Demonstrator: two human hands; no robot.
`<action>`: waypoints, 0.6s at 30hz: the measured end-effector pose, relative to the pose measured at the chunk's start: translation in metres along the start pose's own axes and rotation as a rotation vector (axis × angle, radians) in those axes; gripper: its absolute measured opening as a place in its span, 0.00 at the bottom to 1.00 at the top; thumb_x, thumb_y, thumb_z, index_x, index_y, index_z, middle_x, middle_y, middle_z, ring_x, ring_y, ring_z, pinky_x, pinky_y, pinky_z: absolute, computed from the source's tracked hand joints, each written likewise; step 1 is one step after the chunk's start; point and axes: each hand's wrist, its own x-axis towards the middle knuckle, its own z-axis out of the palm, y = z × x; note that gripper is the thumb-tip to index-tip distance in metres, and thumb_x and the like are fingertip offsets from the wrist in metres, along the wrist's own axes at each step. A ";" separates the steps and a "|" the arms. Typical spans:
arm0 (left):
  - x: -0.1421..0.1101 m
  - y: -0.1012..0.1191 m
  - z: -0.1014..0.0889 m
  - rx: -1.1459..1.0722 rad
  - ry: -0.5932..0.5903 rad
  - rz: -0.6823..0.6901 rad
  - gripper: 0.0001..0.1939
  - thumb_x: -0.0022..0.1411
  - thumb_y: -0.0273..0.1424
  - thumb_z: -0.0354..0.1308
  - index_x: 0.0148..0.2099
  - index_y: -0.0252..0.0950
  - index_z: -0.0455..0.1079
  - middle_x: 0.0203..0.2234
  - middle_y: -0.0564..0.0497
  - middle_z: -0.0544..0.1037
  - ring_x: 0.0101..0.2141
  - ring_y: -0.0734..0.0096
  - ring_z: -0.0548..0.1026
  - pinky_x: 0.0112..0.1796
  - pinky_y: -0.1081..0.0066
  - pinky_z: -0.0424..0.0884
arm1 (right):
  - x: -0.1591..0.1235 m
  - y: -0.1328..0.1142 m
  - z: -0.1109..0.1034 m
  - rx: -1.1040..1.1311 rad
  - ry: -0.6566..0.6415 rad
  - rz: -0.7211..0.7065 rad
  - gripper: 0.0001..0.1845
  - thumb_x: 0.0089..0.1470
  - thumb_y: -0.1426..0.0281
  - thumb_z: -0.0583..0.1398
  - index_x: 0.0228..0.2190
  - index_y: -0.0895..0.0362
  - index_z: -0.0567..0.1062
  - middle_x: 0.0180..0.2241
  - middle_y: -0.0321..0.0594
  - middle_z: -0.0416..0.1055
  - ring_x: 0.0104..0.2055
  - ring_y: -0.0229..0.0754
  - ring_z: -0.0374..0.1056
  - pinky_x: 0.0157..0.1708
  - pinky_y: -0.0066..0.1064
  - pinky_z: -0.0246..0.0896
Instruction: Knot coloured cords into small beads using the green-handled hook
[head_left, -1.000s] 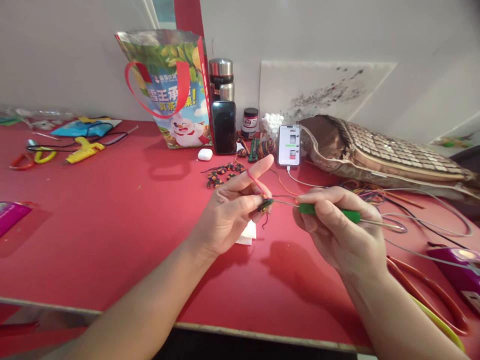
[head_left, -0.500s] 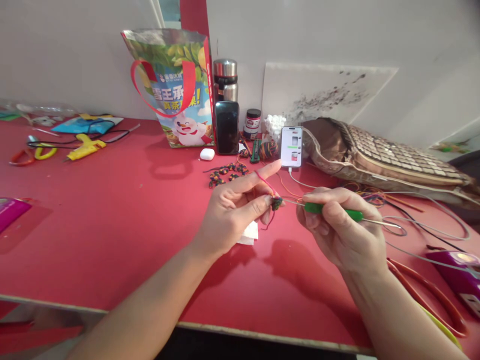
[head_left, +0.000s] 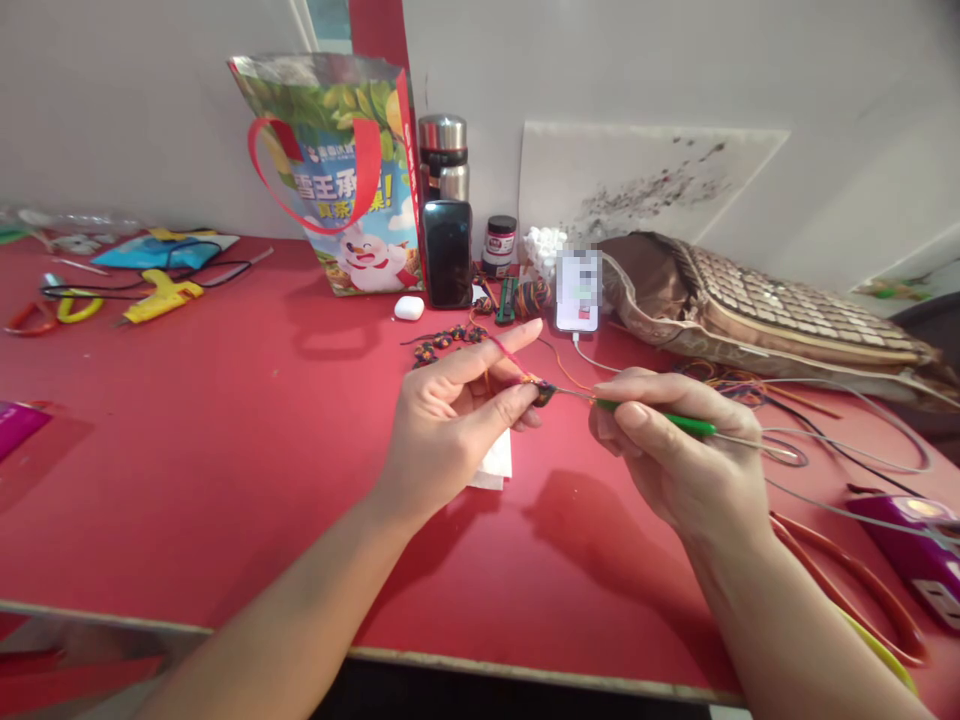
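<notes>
Between thumb and fingers, my left hand (head_left: pixel 457 415) pinches a small dark multicoloured crochet piece (head_left: pixel 545 394). Pink-and-orange yarn (head_left: pixel 510 355) runs over its raised index finger. My right hand (head_left: pixel 686 450) is closed round the green handle of a crochet hook (head_left: pixel 686 425), whose thin metal shaft reaches to the crochet piece. The exact place of the hook's tip in the stitches is hidden. Behind my left hand lies a curled multicoloured crochet strip (head_left: pixel 427 352). A ball of the same yarn (head_left: pixel 534 296) rests farther back.
A lit phone (head_left: pixel 577 292) on a cable stands behind my hands, near a dark phone (head_left: pixel 448 254), a steel flask (head_left: pixel 443 150) and a shopping bag (head_left: pixel 360 200). White paper (head_left: pixel 493 465) lies under my left hand. Red-handled scissors (head_left: pixel 855 580) sit by my right forearm.
The crochet hook's handle has tilted a little and its shaft now sits at a different angle to the crochet piece. The whole view has shifted slightly; both hands keep their hold.
</notes>
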 end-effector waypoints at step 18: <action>0.003 -0.014 0.000 -0.375 -0.179 -0.221 0.25 0.53 0.26 0.79 0.53 0.48 0.86 0.26 0.55 0.81 0.25 0.75 0.79 0.29 0.75 0.75 | -0.003 -0.002 0.017 0.349 -0.116 0.335 0.12 0.49 0.58 0.79 0.31 0.51 0.89 0.20 0.39 0.79 0.17 0.32 0.61 0.17 0.26 0.56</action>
